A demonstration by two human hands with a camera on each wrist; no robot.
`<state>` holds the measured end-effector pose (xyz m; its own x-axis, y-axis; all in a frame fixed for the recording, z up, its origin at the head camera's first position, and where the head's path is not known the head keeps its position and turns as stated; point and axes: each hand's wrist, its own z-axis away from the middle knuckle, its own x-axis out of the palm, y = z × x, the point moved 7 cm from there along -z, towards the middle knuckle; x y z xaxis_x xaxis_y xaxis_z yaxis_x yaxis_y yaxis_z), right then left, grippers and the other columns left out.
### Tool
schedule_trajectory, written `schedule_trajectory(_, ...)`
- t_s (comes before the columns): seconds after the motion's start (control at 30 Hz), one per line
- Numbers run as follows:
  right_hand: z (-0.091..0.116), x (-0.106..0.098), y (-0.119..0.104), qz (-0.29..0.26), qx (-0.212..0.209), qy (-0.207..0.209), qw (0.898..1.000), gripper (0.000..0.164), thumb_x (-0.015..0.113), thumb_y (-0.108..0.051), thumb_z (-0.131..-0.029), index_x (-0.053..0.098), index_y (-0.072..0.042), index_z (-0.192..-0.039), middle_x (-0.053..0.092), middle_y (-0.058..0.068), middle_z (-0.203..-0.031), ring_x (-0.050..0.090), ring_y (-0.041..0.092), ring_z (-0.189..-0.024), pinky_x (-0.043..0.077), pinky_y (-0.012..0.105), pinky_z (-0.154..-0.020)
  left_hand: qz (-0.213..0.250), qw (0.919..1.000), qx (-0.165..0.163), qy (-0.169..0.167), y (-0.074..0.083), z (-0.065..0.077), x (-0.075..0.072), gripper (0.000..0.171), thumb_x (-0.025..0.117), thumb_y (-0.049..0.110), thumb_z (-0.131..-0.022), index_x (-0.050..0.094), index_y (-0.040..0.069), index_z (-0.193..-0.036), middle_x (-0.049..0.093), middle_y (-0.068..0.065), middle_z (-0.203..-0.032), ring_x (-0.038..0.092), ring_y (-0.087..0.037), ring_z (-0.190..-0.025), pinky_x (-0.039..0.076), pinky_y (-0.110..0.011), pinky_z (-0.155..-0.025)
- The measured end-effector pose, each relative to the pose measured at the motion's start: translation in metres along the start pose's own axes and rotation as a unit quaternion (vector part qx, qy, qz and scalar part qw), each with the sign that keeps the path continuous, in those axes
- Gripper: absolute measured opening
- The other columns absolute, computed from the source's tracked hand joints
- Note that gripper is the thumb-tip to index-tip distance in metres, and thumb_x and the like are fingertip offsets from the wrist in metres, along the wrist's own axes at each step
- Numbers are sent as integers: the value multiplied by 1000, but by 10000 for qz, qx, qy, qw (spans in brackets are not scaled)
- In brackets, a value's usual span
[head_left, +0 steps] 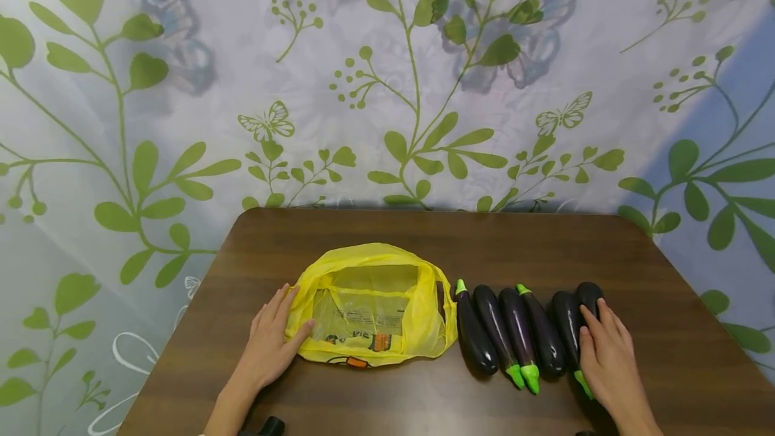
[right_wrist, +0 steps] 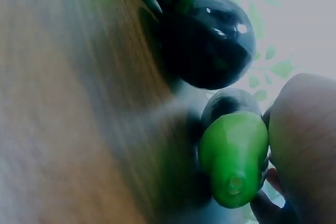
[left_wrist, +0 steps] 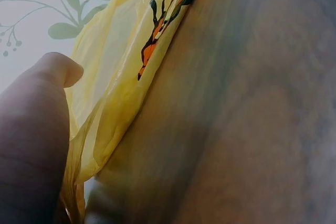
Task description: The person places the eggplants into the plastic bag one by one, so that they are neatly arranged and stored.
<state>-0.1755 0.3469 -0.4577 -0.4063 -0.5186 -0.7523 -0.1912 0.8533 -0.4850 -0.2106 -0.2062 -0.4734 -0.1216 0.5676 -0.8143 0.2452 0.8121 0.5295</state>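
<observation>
A yellow plastic bag (head_left: pixel 375 254) lies on its side on the table, its mouth held wide and facing the near side. My left hand (head_left: pixel 269 338) holds the bag's left edge, thumb at the mouth and fingers along the outside. To the bag's right, several dark purple eggplants (head_left: pixel 475 338) with bright green stems lie side by side. My right hand (head_left: pixel 614 355) grips the rightmost eggplant (head_left: pixel 588 293) from above, largely hiding it. Close beside the hand, a neighbouring eggplant shows its green stem (right_wrist: pixel 233 156) in the right wrist view; another's rounded end (right_wrist: pixel 215 40) is above it.
The brown wooden table (head_left: pixel 424 402) has rounded far corners. Behind its far edge hangs a pale cloth (head_left: pixel 363 153) printed with green leaves and butterflies. A small black object (head_left: pixel 272 426) shows by the left wrist.
</observation>
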Motion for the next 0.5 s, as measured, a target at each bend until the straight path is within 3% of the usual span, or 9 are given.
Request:
schedule_trajectory(0.23, -9, -2, -6, -4, -248, 224, 9994, 36, 45, 2, -105, 53, 17, -137, 31, 45, -154, 32, 67, -133, 15, 70, -120, 18, 10000, 4, -59, -4, -5, 3, 73, 58, 45, -105, 31, 9, -163, 29, -22, -166, 31, -48, -148, 18, -72, -116)
schedule_trajectory(0.5, 0, -5, 4, 12, 141, 114, 9998, 39, 47, 1, -105, 53, 10, -142, 30, 44, -155, 33, 70, -131, 19, 76, -114, 133, 9998, -85, -106, -7, -5, 8, 73, 57, 45, -105, 31, 8, -163, 26, -23, -167, 30, -51, -147, 18, -73, -115)
